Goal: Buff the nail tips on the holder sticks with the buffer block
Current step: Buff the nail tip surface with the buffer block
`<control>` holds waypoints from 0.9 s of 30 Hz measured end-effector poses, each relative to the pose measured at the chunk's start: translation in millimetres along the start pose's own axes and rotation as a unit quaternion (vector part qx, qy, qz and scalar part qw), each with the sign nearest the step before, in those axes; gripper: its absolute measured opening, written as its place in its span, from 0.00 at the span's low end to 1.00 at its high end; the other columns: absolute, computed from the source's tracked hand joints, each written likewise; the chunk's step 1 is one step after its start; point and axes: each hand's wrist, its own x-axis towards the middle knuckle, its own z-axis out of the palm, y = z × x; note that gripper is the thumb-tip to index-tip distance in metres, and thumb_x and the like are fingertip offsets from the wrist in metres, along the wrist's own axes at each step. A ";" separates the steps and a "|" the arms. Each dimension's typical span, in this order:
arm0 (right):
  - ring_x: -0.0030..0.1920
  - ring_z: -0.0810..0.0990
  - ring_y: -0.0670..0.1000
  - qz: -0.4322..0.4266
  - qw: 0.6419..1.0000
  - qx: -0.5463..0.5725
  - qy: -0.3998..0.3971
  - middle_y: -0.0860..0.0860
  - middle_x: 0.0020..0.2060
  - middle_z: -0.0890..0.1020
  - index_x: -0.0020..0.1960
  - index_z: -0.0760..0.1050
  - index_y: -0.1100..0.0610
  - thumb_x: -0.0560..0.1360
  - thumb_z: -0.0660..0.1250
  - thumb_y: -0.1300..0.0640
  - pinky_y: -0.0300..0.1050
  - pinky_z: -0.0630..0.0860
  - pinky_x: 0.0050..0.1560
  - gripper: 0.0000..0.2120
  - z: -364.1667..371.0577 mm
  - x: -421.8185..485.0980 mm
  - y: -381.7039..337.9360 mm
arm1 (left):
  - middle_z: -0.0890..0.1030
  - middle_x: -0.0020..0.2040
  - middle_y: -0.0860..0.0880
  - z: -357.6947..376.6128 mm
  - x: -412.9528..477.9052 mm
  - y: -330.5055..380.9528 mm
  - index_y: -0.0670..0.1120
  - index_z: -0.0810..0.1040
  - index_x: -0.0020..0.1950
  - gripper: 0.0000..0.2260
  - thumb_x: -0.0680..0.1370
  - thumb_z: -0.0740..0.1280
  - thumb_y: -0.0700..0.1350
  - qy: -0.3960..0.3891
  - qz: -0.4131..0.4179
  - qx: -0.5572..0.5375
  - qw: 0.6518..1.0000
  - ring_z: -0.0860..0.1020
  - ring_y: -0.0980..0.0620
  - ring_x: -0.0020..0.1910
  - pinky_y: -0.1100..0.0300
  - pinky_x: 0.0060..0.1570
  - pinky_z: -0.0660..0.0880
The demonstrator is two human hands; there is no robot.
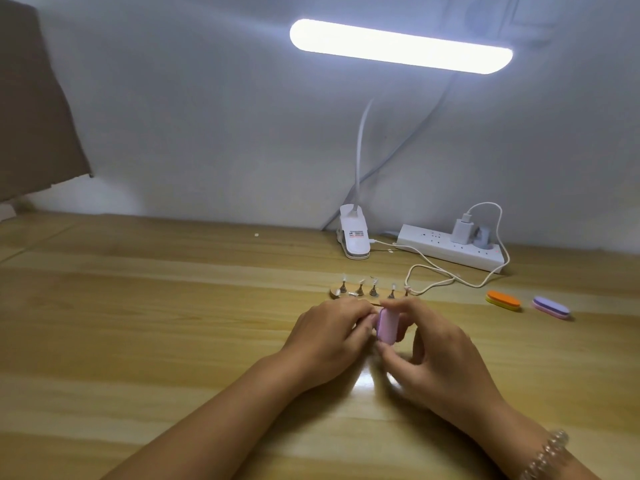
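Head view: your right hand (433, 355) pinches the buffer block (386, 325), its long axis pointing at the far edge of the desk (138, 306). Your left hand (332, 327), fingers (358, 315) curled, meets its left face; you cannot tell what it holds. The holder sticks (373, 289) stand just beyond.

A single wide-angle view is taken from head height and is faced forward and down over the tabletop (173, 306). The fingers (415, 309) are seen close, below centre, from behind and above. Beyond them the wall (207, 116) and a lit lamp (398, 46) are taken in.
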 end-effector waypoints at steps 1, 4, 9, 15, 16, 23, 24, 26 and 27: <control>0.34 0.74 0.35 0.007 1.000 0.003 0.022 0.38 0.42 0.77 0.60 0.73 0.43 0.68 0.75 0.54 0.34 0.64 0.31 0.23 0.3 2.1 -0.6 | 0.79 0.51 0.52 0.5 -0.2 0.5 0.51 0.79 0.57 0.10 0.83 0.58 0.50 -0.003 0.003 0.011 1.000 0.75 0.50 0.49 0.54 0.44 0.71; 0.34 0.74 0.35 0.012 1.000 -0.006 0.015 0.38 0.43 0.76 0.61 0.72 0.44 0.69 0.74 0.53 0.35 0.64 0.32 0.22 0.2 3.0 -0.9 | 0.79 0.51 0.52 0.9 -0.5 0.2 0.51 0.79 0.56 0.10 0.83 0.59 0.50 -0.004 0.007 0.016 1.000 0.75 0.50 0.50 0.54 0.44 0.70; 0.34 0.74 0.37 -0.006 1.000 0.014 0.007 0.39 0.42 0.77 0.59 0.73 0.44 0.68 0.74 0.53 0.36 0.65 0.33 0.22 -0.4 1.2 -0.5 | 0.79 0.50 0.51 0.3 -0.1 0.3 0.50 0.79 0.55 0.10 0.83 0.59 0.49 0.008 0.003 -0.007 1.000 0.75 0.49 0.49 0.51 0.46 0.72; 0.34 0.74 0.36 -0.007 1.000 -0.011 -0.027 0.38 0.42 0.77 0.59 0.72 0.41 0.68 0.72 0.50 0.36 0.67 0.33 0.21 -0.7 -0.4 -1.7 | 0.78 0.49 0.51 -0.4 -0.1 0.8 0.49 0.79 0.55 0.09 0.83 0.59 0.48 0.010 0.001 -0.004 1.000 0.75 0.49 0.48 0.53 0.44 0.70; 0.34 0.74 0.37 -0.012 0.999 -0.009 -0.034 0.38 0.41 0.77 0.58 0.72 0.41 0.68 0.71 0.49 0.36 0.67 0.33 0.20 -1.0 -1.2 -2.4 | 0.78 0.49 0.51 -0.7 0.1 1.1 0.49 0.78 0.54 0.09 0.83 0.59 0.48 0.014 -0.001 -0.013 1.000 0.75 0.49 0.48 0.53 0.43 0.70; 0.34 0.74 0.36 -0.009 1.000 -0.013 -0.020 0.37 0.44 0.77 0.61 0.71 0.41 0.70 0.74 0.53 0.37 0.68 0.33 0.23 0.4 0.4 -3.2 | 0.79 0.48 0.50 -1.4 0.8 1.0 0.47 0.79 0.52 0.09 0.83 0.59 0.47 0.009 -0.007 -0.026 1.000 0.75 0.47 0.48 0.49 0.48 0.73; 0.34 0.74 0.37 -0.017 0.999 -0.018 -0.037 0.37 0.43 0.77 0.60 0.71 0.40 0.69 0.73 0.51 0.36 0.68 0.34 0.22 0.0 -1.2 -4.0 | 0.79 0.48 0.49 -1.9 1.1 0.6 0.46 0.79 0.52 0.09 0.83 0.59 0.46 0.010 -0.010 -0.040 0.999 0.75 0.46 0.48 0.47 0.49 0.73; 0.33 0.74 0.39 -0.018 1.000 0.006 -0.010 0.38 0.42 0.77 0.59 0.72 0.43 0.69 0.73 0.52 0.37 0.68 0.33 0.21 -1.9 -1.5 -3.2 | 0.80 0.46 0.50 -2.4 1.1 0.6 0.46 0.80 0.52 0.09 0.83 0.61 0.45 0.019 -0.007 -0.070 0.997 0.76 0.47 0.47 0.47 0.49 0.73; 0.32 0.75 0.41 -0.005 0.999 0.031 0.025 0.39 0.41 0.78 0.58 0.72 0.45 0.69 0.73 0.54 0.39 0.70 0.32 0.20 -3.3 -0.3 -2.4 | 0.80 0.44 0.52 -2.6 1.0 0.9 0.47 0.81 0.53 0.09 0.83 0.61 0.44 0.023 -0.007 -0.086 0.996 0.77 0.49 0.47 0.48 0.49 0.74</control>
